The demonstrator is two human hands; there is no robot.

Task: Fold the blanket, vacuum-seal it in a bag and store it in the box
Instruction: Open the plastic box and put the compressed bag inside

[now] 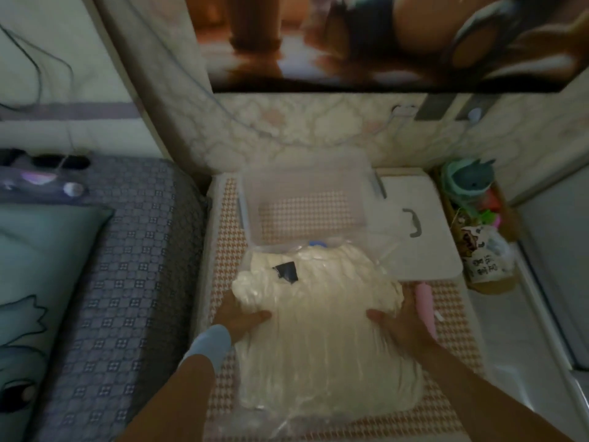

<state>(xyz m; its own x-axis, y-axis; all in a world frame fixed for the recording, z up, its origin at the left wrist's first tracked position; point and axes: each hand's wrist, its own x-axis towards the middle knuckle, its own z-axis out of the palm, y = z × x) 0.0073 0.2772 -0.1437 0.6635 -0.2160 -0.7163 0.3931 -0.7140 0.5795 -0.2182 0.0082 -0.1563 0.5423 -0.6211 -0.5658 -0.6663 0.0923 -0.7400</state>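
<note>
Cream blanket (318, 298), compressed into a wrinkled slab inside a clear plastic vacuum bag (334, 378), lying on the houndstooth mat (224, 237) before the transparent rectangular box (306, 177), with fingers of left hand (242, 317) and right hand (398, 320) grasping its sides.

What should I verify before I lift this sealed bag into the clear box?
1. Air out: the blanket looks flat and tightly wrinkled inside the bag: ok.
2. Blue valve at the bag's far edge closed: cannot tell, too small.
3. Grip: left hand and right hand hold opposite sides, thumbs on top: ok.
4. Box open, nothing inside: ok.
5. Lid off, lying right of the box: ok.
6. Fit: the bag looks about as wide as the box: cannot tell.
</note>
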